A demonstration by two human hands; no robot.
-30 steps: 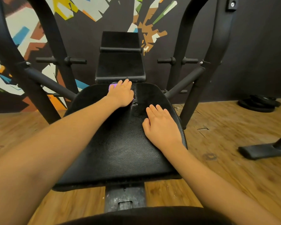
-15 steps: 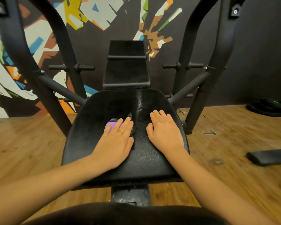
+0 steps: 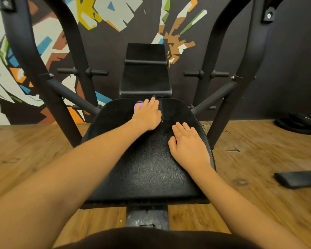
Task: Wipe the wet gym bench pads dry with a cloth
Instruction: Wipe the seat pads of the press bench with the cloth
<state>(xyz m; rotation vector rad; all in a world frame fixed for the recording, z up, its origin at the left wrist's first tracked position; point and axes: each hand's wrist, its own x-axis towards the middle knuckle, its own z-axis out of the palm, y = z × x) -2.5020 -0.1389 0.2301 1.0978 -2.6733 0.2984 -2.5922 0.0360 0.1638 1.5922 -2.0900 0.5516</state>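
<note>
Up at the far end of the seat pad [image 3: 151, 173], our left hand [image 3: 147, 114] presses the purple cloth [image 3: 138, 106] with straight fingers close together. Our right hand [image 3: 188, 146] lies flat nearer us, fingers a little apart. We think the seat is partly wiped, as wet spots [image 3: 162, 116] shine beside the cloth, and the back pad [image 3: 145, 76] is left to do.

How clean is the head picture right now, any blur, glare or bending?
Head view: wide-angle bending curves the frame posts outward; the floor smears toward the edges; a soft sheen lies on the seat pad near its front; the back pad is too dark for detail; the left hand covers most of the purple cloth.
</note>
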